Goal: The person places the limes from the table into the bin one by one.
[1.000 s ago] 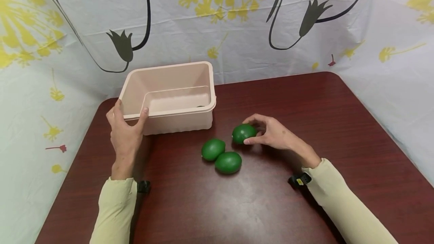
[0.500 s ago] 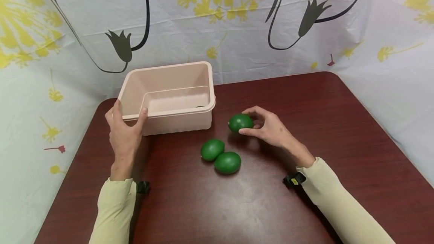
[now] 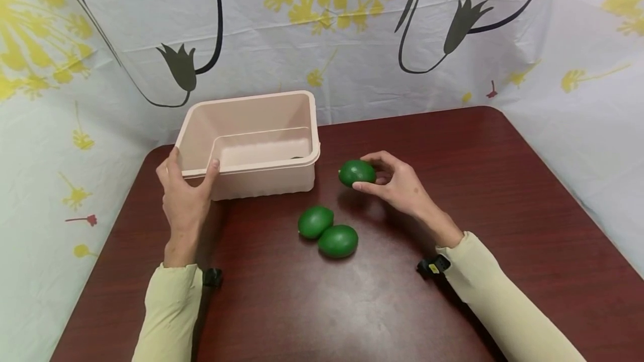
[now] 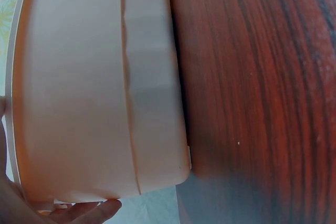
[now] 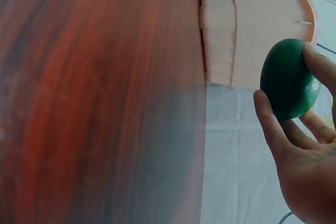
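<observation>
My left hand (image 3: 185,205) grips the near left corner of a pale pink plastic bin (image 3: 264,182), its thumb at the front rim. In the left wrist view, fingertips (image 4: 109,209) curl against the bin's end wall. To the right of the bin, my right hand (image 3: 406,190) holds a green lime (image 3: 356,173) between thumb and fingers, raised off the table. The right wrist view shows this held lime (image 5: 286,80) gripped at both ends. Two more limes, one (image 3: 315,222) and another (image 3: 338,241), lie side by side in front of the bin.
A sliver of something dark green (image 3: 297,157) shows inside the bin, mostly hidden by its front wall. All stands on a dark red wood-grain table (image 3: 402,306). A patterned white cloth (image 3: 362,82) hangs behind the table's back edge.
My right hand has lifted the lime from the table and carried it up, away from me and slightly left. The left hand, bin and two lying limes stay put.
</observation>
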A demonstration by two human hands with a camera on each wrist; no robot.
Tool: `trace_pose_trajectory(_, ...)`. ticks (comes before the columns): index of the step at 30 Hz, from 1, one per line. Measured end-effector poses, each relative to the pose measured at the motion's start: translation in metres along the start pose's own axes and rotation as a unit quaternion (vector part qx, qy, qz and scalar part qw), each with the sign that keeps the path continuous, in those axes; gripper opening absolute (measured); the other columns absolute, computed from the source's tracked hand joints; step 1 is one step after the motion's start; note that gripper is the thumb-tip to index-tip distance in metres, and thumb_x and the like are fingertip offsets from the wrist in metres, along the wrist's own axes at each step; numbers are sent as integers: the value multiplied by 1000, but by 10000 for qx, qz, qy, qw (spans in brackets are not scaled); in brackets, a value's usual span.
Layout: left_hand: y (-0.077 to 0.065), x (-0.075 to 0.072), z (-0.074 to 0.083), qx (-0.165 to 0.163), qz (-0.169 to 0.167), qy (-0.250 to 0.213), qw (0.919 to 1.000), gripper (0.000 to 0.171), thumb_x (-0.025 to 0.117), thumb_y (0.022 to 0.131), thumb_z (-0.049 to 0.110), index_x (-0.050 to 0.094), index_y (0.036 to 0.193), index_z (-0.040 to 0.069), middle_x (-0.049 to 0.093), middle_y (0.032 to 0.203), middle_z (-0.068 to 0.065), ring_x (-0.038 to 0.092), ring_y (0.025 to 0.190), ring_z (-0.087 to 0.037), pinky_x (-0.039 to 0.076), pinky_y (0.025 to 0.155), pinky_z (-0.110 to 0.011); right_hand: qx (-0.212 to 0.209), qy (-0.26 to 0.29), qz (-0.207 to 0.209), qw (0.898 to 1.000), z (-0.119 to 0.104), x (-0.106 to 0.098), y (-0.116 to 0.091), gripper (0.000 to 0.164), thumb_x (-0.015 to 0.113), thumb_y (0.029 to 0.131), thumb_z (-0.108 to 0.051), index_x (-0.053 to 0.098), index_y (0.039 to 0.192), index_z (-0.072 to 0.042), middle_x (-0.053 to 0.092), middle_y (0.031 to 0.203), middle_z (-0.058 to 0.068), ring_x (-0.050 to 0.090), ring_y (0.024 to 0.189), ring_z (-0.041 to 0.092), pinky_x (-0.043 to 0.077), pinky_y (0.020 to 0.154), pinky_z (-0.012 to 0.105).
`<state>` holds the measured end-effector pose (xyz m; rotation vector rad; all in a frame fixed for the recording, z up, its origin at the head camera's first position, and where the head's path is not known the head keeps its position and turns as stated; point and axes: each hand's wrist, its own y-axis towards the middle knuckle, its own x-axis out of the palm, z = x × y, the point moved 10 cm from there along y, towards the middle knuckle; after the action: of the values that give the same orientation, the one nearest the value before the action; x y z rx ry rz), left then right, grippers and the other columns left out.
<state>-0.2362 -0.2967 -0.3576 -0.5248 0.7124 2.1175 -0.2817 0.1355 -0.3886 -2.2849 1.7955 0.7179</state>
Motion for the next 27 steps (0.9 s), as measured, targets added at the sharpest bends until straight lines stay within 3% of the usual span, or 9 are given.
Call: trace_pose_trajectory(27, 1, 3, -2, -92, -119, -43, 9999, 93, 67, 88, 67, 27, 165, 34, 31, 166, -1, 55, 135, -47, 40, 108, -67, -242, 307, 322, 9987, -19, 3, 7, 54, 89, 84, -25, 65, 131, -16, 70, 127, 5, 73, 109, 23, 58, 92, 23)
